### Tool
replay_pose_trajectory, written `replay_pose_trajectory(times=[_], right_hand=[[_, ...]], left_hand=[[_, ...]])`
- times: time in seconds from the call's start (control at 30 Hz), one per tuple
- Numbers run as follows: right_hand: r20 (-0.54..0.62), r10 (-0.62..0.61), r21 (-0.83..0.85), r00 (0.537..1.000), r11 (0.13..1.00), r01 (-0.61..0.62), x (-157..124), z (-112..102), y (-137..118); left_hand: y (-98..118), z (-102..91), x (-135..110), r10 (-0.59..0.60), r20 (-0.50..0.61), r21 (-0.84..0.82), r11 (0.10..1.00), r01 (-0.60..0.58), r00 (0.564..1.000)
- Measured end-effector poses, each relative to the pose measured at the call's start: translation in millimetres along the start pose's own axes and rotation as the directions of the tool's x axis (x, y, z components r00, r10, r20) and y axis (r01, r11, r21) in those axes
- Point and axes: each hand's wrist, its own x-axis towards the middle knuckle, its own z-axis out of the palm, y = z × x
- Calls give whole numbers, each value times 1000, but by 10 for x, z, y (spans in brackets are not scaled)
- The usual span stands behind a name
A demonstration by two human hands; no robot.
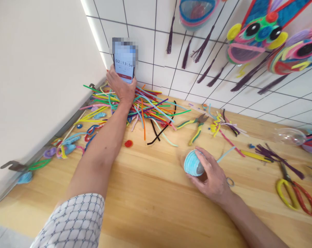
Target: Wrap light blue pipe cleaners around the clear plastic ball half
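Observation:
My left hand (pixel 121 88) is stretched far forward and wrapped around a phone (pixel 124 65) that stands upright against the tiled wall, its screen showing a timer. Under that hand lies a heap of coloured pipe cleaners (pixel 142 106). My right hand (pixel 210 175) rests on the wooden table (pixel 150 193) with its fingers closed on a light blue ball wound from pipe cleaner (pixel 193 163). A loose light blue strand runs off from the ball to the right.
Pliers with yellow-green handles (pixel 198 125) lie behind the ball. Scissors with yellow and red loops (pixel 293 193) lie at the right, beside purple strands (pixel 271 155) and a clear plastic dome (pixel 288 136). Small coils and rings (pixel 65 146) line the left wall. Colourful masks (pixel 261 31) with tassels hang on the wall.

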Motion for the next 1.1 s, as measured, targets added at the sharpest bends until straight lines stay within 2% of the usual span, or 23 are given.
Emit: replay_pose_trajectory(times=[0.47, 0.63, 0.83, 0.9, 1.0, 1.1], right_hand=[[5, 5, 15, 1000, 1000, -5, 1, -4, 5], [-2, 9, 24, 1000, 1000, -9, -3, 3, 5], [12, 38, 43, 999, 998, -39, -4, 7, -1], [12, 34, 46, 999, 998, -35, -6, 6, 1], [8, 25, 44, 1000, 999, -25, -8, 8, 6], [6, 22, 42, 1000, 999, -22, -9, 10, 7]], left_hand=[[-84, 43, 26, 48, -1, 25, 999, -47, 999], [-188, 79, 86, 46, 99, -134, 991, -32, 994], [-319, 187, 165, 13, 157, -318, 947, 38, 987], [-343, 221, 183, -23, 168, -301, 951, 74, 985], [-371, 258, 198, -88, 158, -182, 976, 116, 983], [-396, 279, 198, -106, 157, -100, 987, 123, 982]])
